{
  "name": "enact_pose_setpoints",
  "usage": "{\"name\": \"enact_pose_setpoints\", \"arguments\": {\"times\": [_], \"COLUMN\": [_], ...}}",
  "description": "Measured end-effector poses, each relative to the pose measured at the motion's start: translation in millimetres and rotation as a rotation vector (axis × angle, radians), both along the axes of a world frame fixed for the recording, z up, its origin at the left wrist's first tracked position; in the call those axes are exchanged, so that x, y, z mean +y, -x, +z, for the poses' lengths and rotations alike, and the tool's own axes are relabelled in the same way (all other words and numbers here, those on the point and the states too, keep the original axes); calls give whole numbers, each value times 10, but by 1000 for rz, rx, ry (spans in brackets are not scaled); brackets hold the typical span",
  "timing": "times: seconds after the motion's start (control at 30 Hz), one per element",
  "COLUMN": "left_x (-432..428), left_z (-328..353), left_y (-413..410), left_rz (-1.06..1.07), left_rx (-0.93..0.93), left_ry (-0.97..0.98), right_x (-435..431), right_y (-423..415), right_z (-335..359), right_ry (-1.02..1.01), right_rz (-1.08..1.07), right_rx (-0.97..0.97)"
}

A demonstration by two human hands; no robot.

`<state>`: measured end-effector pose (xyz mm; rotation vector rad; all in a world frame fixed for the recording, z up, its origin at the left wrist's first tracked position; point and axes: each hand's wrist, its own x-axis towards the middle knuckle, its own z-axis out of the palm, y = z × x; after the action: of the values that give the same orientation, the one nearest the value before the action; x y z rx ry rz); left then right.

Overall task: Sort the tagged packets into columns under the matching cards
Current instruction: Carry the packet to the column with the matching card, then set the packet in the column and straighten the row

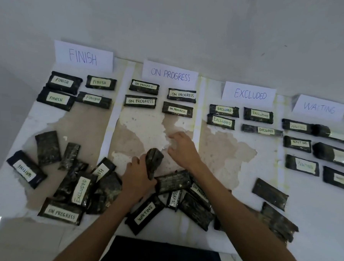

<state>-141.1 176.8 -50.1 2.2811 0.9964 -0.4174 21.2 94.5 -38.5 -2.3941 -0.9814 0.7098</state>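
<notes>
Packets lie sorted and unsorted across the tabletop (313,201), a white surface with worn patches. From left to right, four cards lean at the far edge: FINISH card (83,56), ON PROGRESS card (170,74), EXCLUDED card (249,94) and WAITING card (319,107). Four tagged packets sit below each of the first three cards; six sit below the fourth. The unsorted pile (84,187) occupies the near edge, with some tags face up and others hidden.

Each packet is a dark, flat, wrapped block; a pale tape tag bears handwritten text.

Left hand (136,178) grips one raised packet (153,165) on end above the pile; its tag is not visible. Right hand (183,149) is empty, fingers spread and lowered near the tabletop below the ON PROGRESS column.

Step in hand, as judged: identification of the held packet. The next move calls for turning it until the tag reads, then placing it in the matching column.
</notes>
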Motion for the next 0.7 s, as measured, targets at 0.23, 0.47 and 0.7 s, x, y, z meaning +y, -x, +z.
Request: {"name": "enact_pose_setpoints", "arguments": {"times": [0.23,0.47,0.7], "left_x": [103,-47,-284], "left_z": [335,436,455], "left_y": [-282,-408,-559], "left_rz": [442,694,750], "left_rx": [-279,-353,-354], "left_ry": [456,776,852], "right_x": [-238,-477,-704], "right_y": [215,283,383], "right_z": [283,358,390], "right_ry": [-82,-105,-99], "right_rz": [-173,-202,-180], "right_rx": [394,406,243]}}
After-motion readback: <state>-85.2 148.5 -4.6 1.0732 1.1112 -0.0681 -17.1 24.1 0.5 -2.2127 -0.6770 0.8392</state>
